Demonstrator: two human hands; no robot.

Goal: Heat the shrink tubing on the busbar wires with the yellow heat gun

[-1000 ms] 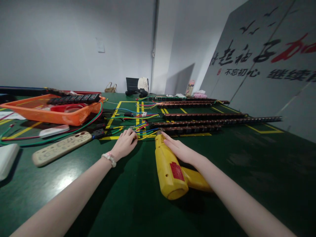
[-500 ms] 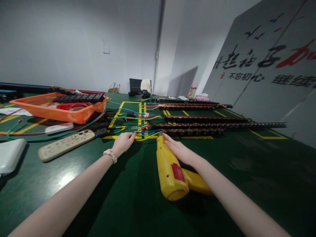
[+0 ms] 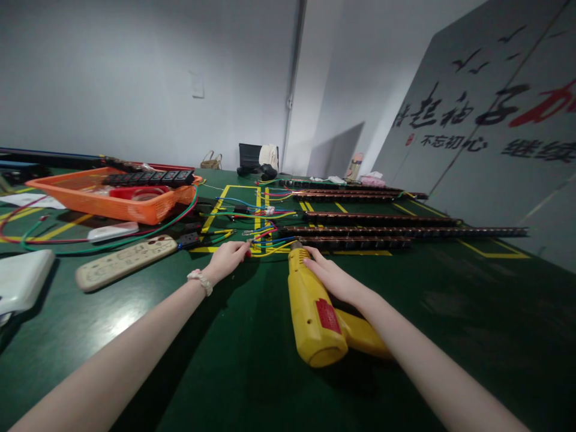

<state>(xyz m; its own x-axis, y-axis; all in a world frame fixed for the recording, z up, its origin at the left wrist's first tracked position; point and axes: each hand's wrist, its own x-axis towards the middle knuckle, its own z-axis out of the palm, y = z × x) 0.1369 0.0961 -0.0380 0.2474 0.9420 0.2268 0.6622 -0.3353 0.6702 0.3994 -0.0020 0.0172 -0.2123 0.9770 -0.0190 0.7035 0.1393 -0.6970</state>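
My left hand, with a light scrunchie at the wrist, pinches the ends of thin coloured wires. A bit of red shows at its fingertips; the exact wire ends are hidden. The wires run right to a long dark strip with copper-coloured edges. A yellow heat gun with a red label lies on its side, nozzle pointing away toward the wires. My right hand grips the front of its body from the right, fingers close behind the nozzle. The gun's handle sticks out to the right under my forearm.
On the left are an orange basket holding dark parts, a cream power strip and a white box. Loose green and red cables loop around them. More long strips lie beyond, over yellow tape lines on the green table.
The whole view has shifted slightly, so things sit a little further right. Both hands keep their places at the wires and the heat gun.
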